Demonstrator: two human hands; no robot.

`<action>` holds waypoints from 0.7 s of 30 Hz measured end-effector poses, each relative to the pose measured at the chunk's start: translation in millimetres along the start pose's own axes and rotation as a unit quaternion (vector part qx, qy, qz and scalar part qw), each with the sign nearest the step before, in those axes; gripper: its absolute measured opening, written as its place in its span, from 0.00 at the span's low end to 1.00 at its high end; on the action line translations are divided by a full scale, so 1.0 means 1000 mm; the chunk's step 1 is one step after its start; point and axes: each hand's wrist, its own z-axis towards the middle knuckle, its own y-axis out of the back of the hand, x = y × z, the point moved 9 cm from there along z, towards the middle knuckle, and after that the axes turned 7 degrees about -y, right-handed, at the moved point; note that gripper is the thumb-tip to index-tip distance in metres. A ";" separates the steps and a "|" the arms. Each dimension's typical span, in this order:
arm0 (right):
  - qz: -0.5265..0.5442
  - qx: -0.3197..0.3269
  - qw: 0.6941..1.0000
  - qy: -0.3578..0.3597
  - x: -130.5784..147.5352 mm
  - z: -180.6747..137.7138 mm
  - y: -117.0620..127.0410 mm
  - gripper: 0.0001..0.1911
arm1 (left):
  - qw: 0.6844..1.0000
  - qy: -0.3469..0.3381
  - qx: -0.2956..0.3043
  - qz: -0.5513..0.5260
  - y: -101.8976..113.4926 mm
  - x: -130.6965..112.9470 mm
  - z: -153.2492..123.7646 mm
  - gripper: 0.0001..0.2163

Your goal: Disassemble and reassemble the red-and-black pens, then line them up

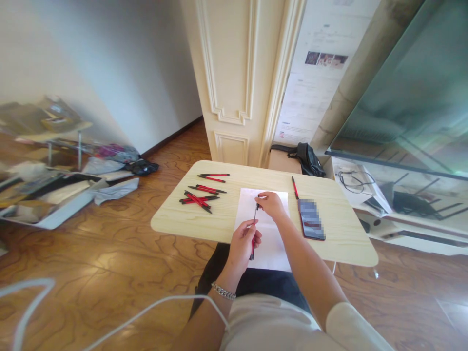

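My left hand (243,243), a chain bracelet at its wrist, is closed around the red barrel of a pen (252,249) held over a white sheet of paper (269,243). A thin refill (255,215) sticks up from the barrel towards my right hand (271,204). Between the right fingertips is a small black pen part (258,205) at the refill's upper end. Whether that part is joined to the refill I cannot tell. Several red and black pens (199,201) lie left of the paper, some crossing each other. Another pen (295,187) rests to its right.
A phone (311,219) lies on the right of the light wooden table (343,239). Behind the table is a black bag (309,158). A white cable (146,309) crosses in front of my left forearm. Boxes and bags (54,195) clutter the floor at left.
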 end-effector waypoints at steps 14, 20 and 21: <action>-0.273 -0.065 0.958 0.060 0.014 -0.017 -0.026 0.08 | 1.000 -0.015 -0.015 -0.014 0.007 -0.001 0.003 0.22; -0.111 -0.072 0.988 0.080 0.019 -0.026 -0.002 0.17 | 1.000 -0.013 -0.011 -0.015 0.004 -0.001 0.004 0.22; -0.071 -0.060 0.993 0.079 0.017 -0.030 0.001 0.18 | 1.000 -0.014 -0.009 -0.015 0.003 -0.001 0.004 0.21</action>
